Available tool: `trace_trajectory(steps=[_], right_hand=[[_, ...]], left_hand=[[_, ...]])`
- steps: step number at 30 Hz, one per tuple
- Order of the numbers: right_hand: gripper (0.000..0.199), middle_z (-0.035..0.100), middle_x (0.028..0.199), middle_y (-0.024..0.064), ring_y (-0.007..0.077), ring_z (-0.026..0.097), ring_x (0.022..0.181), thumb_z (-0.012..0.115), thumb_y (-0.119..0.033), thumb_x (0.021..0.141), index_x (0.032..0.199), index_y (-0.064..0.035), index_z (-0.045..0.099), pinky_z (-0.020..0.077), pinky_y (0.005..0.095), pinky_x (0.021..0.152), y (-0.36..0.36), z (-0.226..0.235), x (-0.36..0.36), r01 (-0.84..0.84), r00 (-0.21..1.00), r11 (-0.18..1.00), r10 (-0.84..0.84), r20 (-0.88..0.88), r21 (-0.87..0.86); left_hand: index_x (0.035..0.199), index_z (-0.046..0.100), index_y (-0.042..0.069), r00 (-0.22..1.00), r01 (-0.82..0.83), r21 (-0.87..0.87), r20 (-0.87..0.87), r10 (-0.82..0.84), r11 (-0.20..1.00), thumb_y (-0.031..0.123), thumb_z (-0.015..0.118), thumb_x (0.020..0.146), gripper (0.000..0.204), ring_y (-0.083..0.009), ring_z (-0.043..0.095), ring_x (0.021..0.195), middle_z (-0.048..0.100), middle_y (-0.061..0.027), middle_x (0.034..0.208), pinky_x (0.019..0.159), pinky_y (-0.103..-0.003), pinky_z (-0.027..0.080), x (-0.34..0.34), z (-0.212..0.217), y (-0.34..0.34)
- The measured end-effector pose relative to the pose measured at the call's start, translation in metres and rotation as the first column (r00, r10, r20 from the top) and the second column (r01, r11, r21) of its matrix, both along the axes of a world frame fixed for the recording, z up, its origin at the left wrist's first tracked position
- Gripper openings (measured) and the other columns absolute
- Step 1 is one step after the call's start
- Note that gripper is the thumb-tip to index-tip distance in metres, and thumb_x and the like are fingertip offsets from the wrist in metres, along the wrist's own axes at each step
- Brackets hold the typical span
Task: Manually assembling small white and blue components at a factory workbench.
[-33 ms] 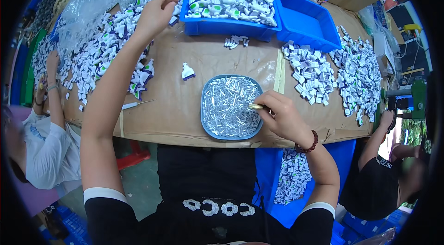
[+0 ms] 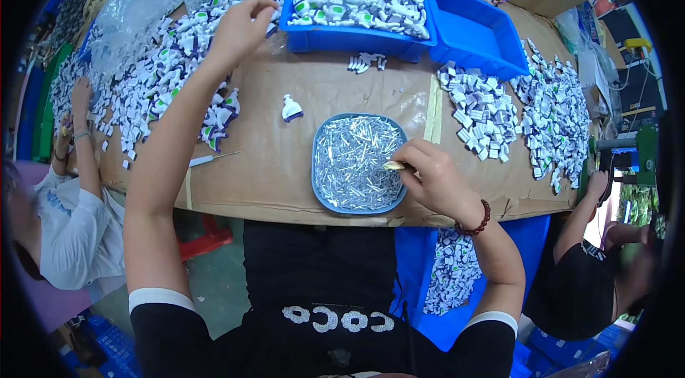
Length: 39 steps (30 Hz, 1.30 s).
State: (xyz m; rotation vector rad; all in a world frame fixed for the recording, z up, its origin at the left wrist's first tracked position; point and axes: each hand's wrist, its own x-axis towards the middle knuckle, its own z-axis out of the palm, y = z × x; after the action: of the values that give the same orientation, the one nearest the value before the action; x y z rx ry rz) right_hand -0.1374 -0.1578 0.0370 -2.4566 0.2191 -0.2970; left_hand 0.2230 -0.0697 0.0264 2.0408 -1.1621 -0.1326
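- Right hand (image 2: 435, 179) at the right rim of the tray (image 2: 322, 185), fingers pinched narrow on a small yellowish piece (image 2: 393, 164) held over the pins (image 2: 357, 164).
- Pins silvery, heaped loose, filling the round grey-blue tray near the table's front edge.
- Dark bead bracelet (image 2: 478, 221) on the right wrist.
- Left hand (image 2: 239, 28) stretched far forward to the white-and-purple parts pile (image 2: 157, 85), fingers curled down onto the pieces; cannot tell whether anything is gripped.
- One single white part (image 2: 291, 108) lying alone on the brown paper (image 2: 271, 164), between pile and tray.
- A few loose parts (image 2: 366, 61) just in front of the full blue bin (image 2: 342, 39).
- Empty blue bin (image 2: 471, 28) touching the full one on its right.
- Further parts heaps (image 2: 485, 110) to the right of the tray, well apart from it.
- Another person's hand (image 2: 80, 96) at the far left of the table, a second person's hand (image 2: 596, 185) at the right edge.
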Motion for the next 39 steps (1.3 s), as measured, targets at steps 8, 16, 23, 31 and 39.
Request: trace_trajectory(steps=[8, 16, 23, 31, 39], right_hand=[[0.013, 0.053, 0.076, 0.0094, 0.0267, 0.057, 0.074, 0.057, -0.005, 0.070, 0.084, -0.0042, 0.058, 0.0474, 0.0373, 0.058, 0.011, -0.025, 0.009, -0.061, 0.994, 0.950, 0.028, -0.110, -0.307], [0.012, 0.053, 0.075, 0.0088, 0.0262, 0.057, 0.073, 0.056, -0.003, 0.070, 0.081, -0.0040, 0.059, 0.0469, 0.0363, 0.057, 0.012, -0.028, 0.012, -0.080, 0.996, 0.957, 0.066, -0.061, -0.278], [0.011, 0.061, 0.075, 0.0103, 0.0238, 0.061, 0.065, 0.060, -0.001, 0.076, 0.087, -0.0026, 0.059, 0.0469, 0.0314, 0.056, 0.010, -0.018, 0.009, 0.080, 0.995, 0.996, -0.082, 0.054, 0.041], [0.010, 0.061, 0.070, 0.0065, 0.0095, 0.054, 0.057, 0.060, -0.001, 0.081, 0.091, -0.0007, 0.059, 0.0423, 0.0237, 0.052, 0.024, 0.005, 0.015, 0.236, 0.969, 0.687, -0.223, -0.110, 0.687], [0.008, 0.056, 0.081, 0.0077, 0.0170, 0.054, 0.078, 0.062, 0.000, 0.077, 0.085, -0.0006, 0.061, 0.0427, 0.0273, 0.068, 0.025, -0.002, 0.018, 0.198, 0.954, 0.856, -0.280, 0.105, 0.477]], left_hand=[[0.114, 0.055, 0.007, 0.879, 0.437, 0.295, 0.059, -0.473, 0.850, 0.010, 0.067, 0.073, 0.042, -0.0316, 0.049, 0.106, 0.051, -0.0157, 0.113, 0.092, -0.037, 0.039, -0.076, -0.027, 0.059], [0.096, 0.060, 0.004, 0.928, 0.323, 0.328, 0.074, -0.365, 0.888, 0.013, 0.071, 0.072, 0.028, -0.0249, 0.053, 0.084, 0.056, -0.0087, 0.082, 0.072, -0.035, 0.043, -0.078, -0.047, 0.074], [0.103, 0.058, 0.004, 0.516, 0.177, -0.074, -0.842, -0.156, 0.981, 0.020, 0.057, 0.089, 0.021, -0.0039, 0.051, 0.067, 0.057, -0.0018, 0.084, 0.053, -0.018, 0.042, -0.111, -0.038, 0.079], [0.119, 0.052, 0.002, 0.046, 0.134, -0.318, -0.944, -0.326, 0.939, 0.012, 0.053, 0.091, 0.029, -0.0046, 0.053, 0.075, 0.058, -0.0021, 0.087, 0.069, -0.017, 0.046, -0.191, -0.022, 0.067], [0.110, 0.052, 0.003, 0.003, -0.021, -0.408, -0.913, -0.408, 0.913, 0.010, 0.057, 0.088, 0.024, -0.0097, 0.058, 0.083, 0.058, -0.0049, 0.095, 0.072, -0.022, 0.048, -0.209, -0.022, 0.067]])
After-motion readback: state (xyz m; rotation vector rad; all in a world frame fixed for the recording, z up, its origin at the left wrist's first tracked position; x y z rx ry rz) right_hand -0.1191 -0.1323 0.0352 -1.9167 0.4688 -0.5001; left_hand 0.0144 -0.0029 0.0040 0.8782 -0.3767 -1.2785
